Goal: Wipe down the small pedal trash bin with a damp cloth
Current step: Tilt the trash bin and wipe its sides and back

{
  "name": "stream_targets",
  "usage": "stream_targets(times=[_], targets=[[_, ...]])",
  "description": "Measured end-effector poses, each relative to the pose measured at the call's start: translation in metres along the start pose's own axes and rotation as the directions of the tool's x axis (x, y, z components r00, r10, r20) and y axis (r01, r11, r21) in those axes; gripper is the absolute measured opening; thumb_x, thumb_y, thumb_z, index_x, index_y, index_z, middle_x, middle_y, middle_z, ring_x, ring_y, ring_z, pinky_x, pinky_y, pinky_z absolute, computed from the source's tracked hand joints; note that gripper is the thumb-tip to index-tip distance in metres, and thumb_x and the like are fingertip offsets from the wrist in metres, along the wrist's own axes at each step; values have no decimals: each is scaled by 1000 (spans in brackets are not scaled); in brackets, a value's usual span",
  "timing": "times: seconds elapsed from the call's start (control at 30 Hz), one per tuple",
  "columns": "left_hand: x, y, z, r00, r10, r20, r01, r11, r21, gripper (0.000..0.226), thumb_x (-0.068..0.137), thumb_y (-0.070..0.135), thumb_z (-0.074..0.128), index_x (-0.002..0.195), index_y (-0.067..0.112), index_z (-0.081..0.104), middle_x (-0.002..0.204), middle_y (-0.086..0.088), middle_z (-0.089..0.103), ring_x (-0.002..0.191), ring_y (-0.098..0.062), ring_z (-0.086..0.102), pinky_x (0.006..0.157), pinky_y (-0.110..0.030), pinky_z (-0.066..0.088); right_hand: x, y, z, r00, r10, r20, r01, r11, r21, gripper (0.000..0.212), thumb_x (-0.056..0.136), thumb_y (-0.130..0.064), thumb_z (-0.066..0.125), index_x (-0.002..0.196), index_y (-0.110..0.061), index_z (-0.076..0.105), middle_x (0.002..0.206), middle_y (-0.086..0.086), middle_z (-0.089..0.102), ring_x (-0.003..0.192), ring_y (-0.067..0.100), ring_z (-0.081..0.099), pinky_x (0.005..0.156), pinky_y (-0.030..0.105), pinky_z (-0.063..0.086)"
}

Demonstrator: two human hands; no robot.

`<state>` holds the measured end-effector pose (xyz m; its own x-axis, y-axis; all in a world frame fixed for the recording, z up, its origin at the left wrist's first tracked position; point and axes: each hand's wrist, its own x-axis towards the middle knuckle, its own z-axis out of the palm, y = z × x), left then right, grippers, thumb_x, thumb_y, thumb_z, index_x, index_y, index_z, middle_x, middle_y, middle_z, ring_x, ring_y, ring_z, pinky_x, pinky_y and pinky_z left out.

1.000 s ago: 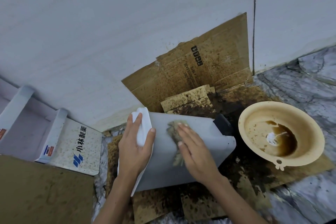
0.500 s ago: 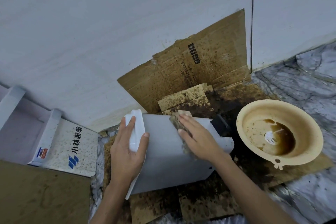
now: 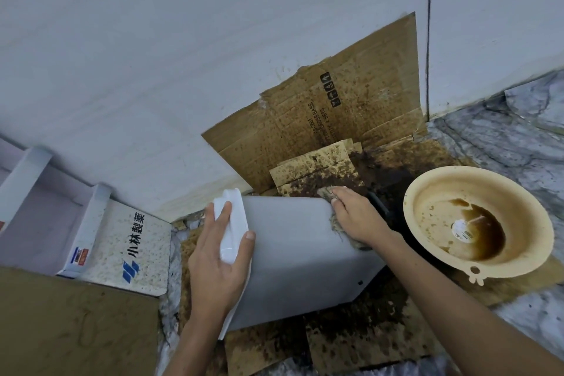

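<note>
Bin [image 3: 293, 256] tipped sideways, left hand [image 3: 218, 265] gripping lid [image 3: 230, 229], right hand [image 3: 355, 217] pressing cloth [image 3: 325, 192]

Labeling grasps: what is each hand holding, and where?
Left hand grips the bin at its lid end; right hand presses the cloth on the bin's far edge.

Soft, even, a bit dim and bluish. No glare. Only faint shadows under the bin [image 3: 293, 256] and beside the bowl [image 3: 476, 223]. Bent and stretched at the edges, so the wall [image 3: 152, 55] line curves. Mostly sharp, slightly fuzzy near the corners.
</note>
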<state>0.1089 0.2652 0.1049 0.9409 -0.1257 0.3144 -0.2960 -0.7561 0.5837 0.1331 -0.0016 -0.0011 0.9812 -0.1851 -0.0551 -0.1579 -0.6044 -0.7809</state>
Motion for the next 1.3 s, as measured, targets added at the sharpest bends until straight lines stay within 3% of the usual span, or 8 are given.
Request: stream_targets(times=[0.13,0.4,0.53,0.73,0.93,1.07,1.2,1.3], targets=[[3,4,3,1000,9,1,-9,1000,-8,67,86,65,51,147,38,52,165,6,35,147,-8,35,110,-28,29,-20,-4,5,991,75,-108,-75,997,-1,42,103,-19,37,142,-4,46,150,11,45,138,26,40,112,32,30],[8,1,0,1000,-16,14,16,1000,-3,68,84,67,50,147,41,52,165,7,35,145,-9,39,109,-28,30,-77,-22,26,931,219,-291,-185,973,141,41,104,-10,37,143,0,44,151,12,42,141,24,35,117,30,25],[8,0,-2,999,-31,9,31,999,-11,70,82,68,50,146,43,51,165,12,34,142,-2,36,108,-26,30,-94,-32,35,951,144,-274,-98,980,175,41,104,-12,37,144,-6,45,153,4,40,143,15,31,113,15,13],[5,-5,-7,999,-29,21,29,999,16,68,83,66,51,148,43,50,165,15,32,138,2,34,105,-27,32,-50,-46,26,984,-116,-133,134,981,138,40,104,-20,40,142,-11,49,149,2,47,139,15,39,118,29,26],[13,-11,-14,988,-100,115,103,995,-14,68,84,59,53,150,49,40,163,29,25,132,-2,37,102,-30,34,-21,-12,4,990,41,-135,-24,992,124,36,103,-16,40,135,-4,53,141,10,54,133,27,46,112,36,36],[25,1,1,981,-194,9,194,979,-68,60,84,59,63,140,47,46,136,32,43,111,-2,43,84,-21,36,-52,-18,20,955,79,-286,-26,982,186,37,103,-20,41,136,-9,53,137,4,57,128,16,49,103,18,30],[34,10,9,983,-182,-37,177,980,-95,48,85,48,72,131,45,58,126,31,49,104,-4,49,73,-8,34,-65,-32,33,955,52,-293,12,977,214,40,104,-24,39,140,-9,50,142,1,53,132,12,45,107,13,24],[42,10,1,991,-128,32,132,983,-125,53,75,51,66,127,50,61,138,34,49,113,2,50,83,-7,34,-52,-37,23,957,35,-286,24,980,199,37,105,-22,39,137,-9,52,140,2,55,130,15,47,105,16,28]])
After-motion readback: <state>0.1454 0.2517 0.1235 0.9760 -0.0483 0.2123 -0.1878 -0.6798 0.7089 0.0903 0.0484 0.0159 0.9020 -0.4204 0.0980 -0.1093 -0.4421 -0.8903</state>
